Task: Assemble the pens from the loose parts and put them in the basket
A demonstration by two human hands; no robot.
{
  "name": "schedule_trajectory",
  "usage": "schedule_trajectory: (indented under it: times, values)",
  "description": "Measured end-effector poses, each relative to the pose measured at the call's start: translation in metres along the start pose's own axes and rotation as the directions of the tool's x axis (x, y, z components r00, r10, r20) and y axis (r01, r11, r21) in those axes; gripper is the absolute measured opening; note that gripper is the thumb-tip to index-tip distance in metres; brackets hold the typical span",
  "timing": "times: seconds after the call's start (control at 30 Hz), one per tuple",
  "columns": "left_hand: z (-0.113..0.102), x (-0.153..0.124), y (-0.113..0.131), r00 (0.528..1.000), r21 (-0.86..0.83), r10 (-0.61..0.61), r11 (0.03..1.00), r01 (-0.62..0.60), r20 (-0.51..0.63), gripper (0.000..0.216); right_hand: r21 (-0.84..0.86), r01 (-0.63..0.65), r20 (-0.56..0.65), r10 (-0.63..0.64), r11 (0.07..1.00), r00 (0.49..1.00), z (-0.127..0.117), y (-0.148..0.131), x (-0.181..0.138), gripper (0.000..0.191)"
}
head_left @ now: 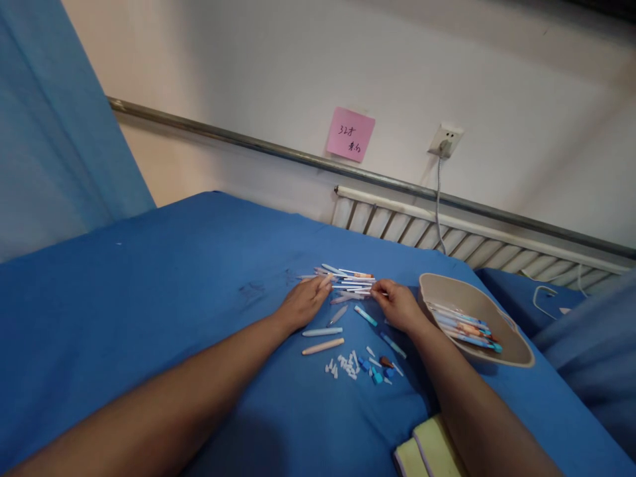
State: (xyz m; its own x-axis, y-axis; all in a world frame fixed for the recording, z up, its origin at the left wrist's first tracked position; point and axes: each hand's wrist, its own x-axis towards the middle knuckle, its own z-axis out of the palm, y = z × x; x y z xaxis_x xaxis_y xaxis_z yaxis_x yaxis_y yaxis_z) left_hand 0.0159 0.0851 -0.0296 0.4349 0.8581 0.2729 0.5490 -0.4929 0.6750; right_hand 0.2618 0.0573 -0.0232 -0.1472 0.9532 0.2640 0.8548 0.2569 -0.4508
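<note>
Nearest: one yellow cloth [432, 450], partly behind the right forearm [464, 384]. Then tiny white pieces [344, 363], too small to count; five loose pen barrels [322, 346]. Beyond: one pile of white sticks [354, 285] between left hand [305, 301] and right hand [399, 305], fingers narrowed, hold unclear. Beside: one basket [470, 295]. Farther: one radiator [397, 225], one pink note [350, 134].

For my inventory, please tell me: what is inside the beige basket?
A pile of pens, some with blue or orange-brown parts, lies inside the beige basket. Anything beneath them is covered and cannot be seen.
</note>
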Motion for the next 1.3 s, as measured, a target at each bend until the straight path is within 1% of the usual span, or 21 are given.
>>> schedule_trajectory:
  times: [0.1,0.2,0.27,0.33,0.4,0.47,0.67,0.9,1.07,1.2,1.3]
  values:
    - [-0.001,-0.001,0.001,1.000,-0.017,0.013,1.000,-0.013,0.021,0.035,0.064,-0.001,0.020,0.000,0.998,1.000,-0.008,-0.003,-0.006,0.018]
    - [-0.002,-0.001,0.002,0.997,-0.037,0.011,0.999,-0.008,0.077,0.036,0.085,-0.023,0.033,0.020,0.996,0.999,-0.014,-0.007,-0.008,0.020]
    - [-0.001,-0.001,0.002,0.995,-0.037,0.022,0.999,-0.018,0.096,0.036,0.039,-0.039,-0.023,0.040,0.998,0.999,-0.012,-0.007,-0.007,0.020]
    - [0.000,-0.001,0.003,0.996,-0.026,0.032,0.999,-0.030,0.088,0.035,-0.049,-0.069,-0.100,0.063,0.996,0.993,-0.007,-0.006,-0.003,0.019]
    - [0.000,-0.001,0.004,0.997,-0.002,0.030,1.000,-0.030,0.073,0.034,-0.120,-0.091,-0.118,0.077,0.989,0.990,0.000,-0.004,0.002,0.018]
    - [0.001,-0.001,0.005,0.997,0.022,0.034,0.999,-0.036,0.075,0.034,-0.141,-0.093,-0.103,0.079,0.986,0.992,0.006,-0.001,0.005,0.018]
    - [0.001,0.000,0.006,0.990,0.110,0.043,0.992,-0.058,0.131,0.038,-0.107,-0.078,-0.081,0.069,0.991,0.994,0.015,0.003,0.008,0.016]
    - [0.002,0.001,0.005,0.987,0.133,0.046,0.989,-0.067,0.152,0.038,-0.037,-0.079,-0.066,0.077,0.996,0.995,0.020,0.004,0.010,0.015]
    - [0.001,0.001,0.007,0.988,0.111,0.044,0.992,-0.060,0.147,0.037,0.012,-0.058,-0.062,0.058,0.998,0.996,0.024,0.003,0.009,0.016]
    - [0.002,0.001,0.006,0.989,0.084,0.052,0.994,-0.064,0.135,0.037,0.014,-0.062,-0.111,0.063,0.998,0.992,0.023,0.005,0.009,0.016]
    - [0.002,0.001,0.004,0.986,0.120,0.046,0.991,-0.066,0.160,0.038,-0.004,-0.088,-0.140,0.086,0.996,0.986,0.022,0.007,0.009,0.016]
